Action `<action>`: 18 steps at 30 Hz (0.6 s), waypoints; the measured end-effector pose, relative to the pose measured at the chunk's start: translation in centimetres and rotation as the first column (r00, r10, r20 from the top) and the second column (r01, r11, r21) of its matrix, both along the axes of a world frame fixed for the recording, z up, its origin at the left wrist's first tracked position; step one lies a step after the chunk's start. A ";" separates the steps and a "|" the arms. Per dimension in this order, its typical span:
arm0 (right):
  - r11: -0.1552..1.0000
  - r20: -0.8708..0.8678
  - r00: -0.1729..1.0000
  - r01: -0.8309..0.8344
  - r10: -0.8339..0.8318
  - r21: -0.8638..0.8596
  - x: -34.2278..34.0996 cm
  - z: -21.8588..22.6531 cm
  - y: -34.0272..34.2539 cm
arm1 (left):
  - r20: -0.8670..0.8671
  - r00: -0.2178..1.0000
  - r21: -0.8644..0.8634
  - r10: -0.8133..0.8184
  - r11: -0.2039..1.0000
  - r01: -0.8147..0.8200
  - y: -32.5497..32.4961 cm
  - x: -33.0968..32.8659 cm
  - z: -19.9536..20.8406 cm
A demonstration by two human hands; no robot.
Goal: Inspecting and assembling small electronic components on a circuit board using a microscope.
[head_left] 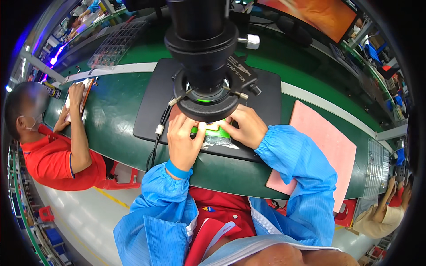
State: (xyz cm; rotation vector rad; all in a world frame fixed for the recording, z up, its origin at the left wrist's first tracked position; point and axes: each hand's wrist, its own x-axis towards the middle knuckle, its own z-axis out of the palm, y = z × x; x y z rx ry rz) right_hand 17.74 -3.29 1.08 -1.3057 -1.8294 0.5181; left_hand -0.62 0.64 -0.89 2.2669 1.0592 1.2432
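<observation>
Under the black microscope (204, 48), both my hands meet at a small pale-yellow, brightly lit piece (213, 127). It lies over a bright green plate (217, 133), close below the ring light (207, 108). My left hand (183, 138), with a blue band at the wrist, has its thumb and fingers pinched at the piece's left side. From the right, my right hand (246, 127) holds the other side with thumb and bent fingers. The ring light hides some fingertips and the far part of the piece, so its exact kind cannot be made out.
The microscope stands on a black base (155, 102) on a green bench (113, 106). A cable (159, 128) hangs at its left. To the right lies a pink mat (326, 142), with clear trays (376, 166) beyond. A co-worker in red (62, 150) sits at left; a monitor (317, 15) stands behind.
</observation>
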 end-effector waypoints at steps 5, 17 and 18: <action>1.000 0.048 0.998 0.027 -0.026 -0.002 0.3 -0.5 0.0 | 0.006 1.000 -0.033 -0.011 0.999 0.011 0.2 0.1 -0.6; 1.000 0.186 0.982 -0.015 0.011 0.019 0.5 -1.8 0.1 | -0.084 0.996 0.014 -0.010 1.000 0.011 -0.1 -0.2 -0.5; 0.999 0.171 0.985 -0.024 0.029 -0.027 0.5 -1.7 0.1 | -0.085 0.996 0.002 -0.013 1.000 0.013 -0.2 -0.2 -0.5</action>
